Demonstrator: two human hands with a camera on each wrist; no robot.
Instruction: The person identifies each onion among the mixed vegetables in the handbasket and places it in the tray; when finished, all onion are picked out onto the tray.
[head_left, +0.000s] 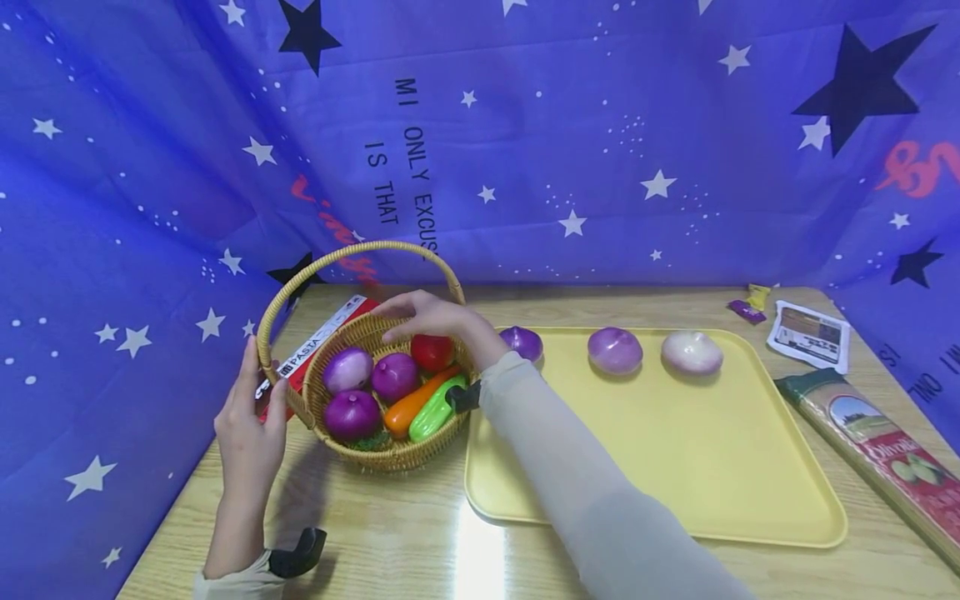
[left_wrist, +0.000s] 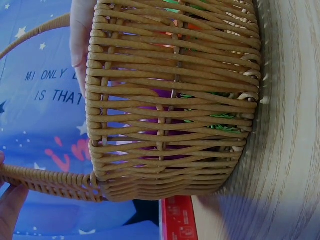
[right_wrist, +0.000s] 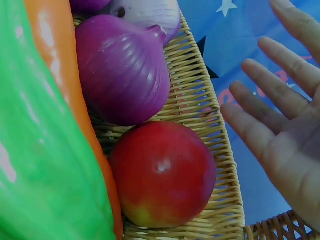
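Note:
My left hand [head_left: 251,425] pinches the side of the handle [head_left: 360,247] of a wicker basket [head_left: 427,457]. Above the basket's far rim hovers my right hand [head_left: 435,319], its fingers spread and holding nothing in the right wrist view. Inside lie three purple onions, one of them paler [head_left: 347,369], beside a red round fruit [right_wrist: 162,172], a long orange vegetable [head_left: 411,406] and a long green one [head_left: 437,410]. A bit of green leaf [left_wrist: 222,122] shows through the weave in the left wrist view.
Right of the basket is a yellow tray [head_left: 675,450] with three onions along its far edge, including a whitish one [head_left: 692,352]. A red pasta box [head_left: 318,346] lies behind the basket. Packets [head_left: 810,335] and a long bag [head_left: 885,450] lie at the right.

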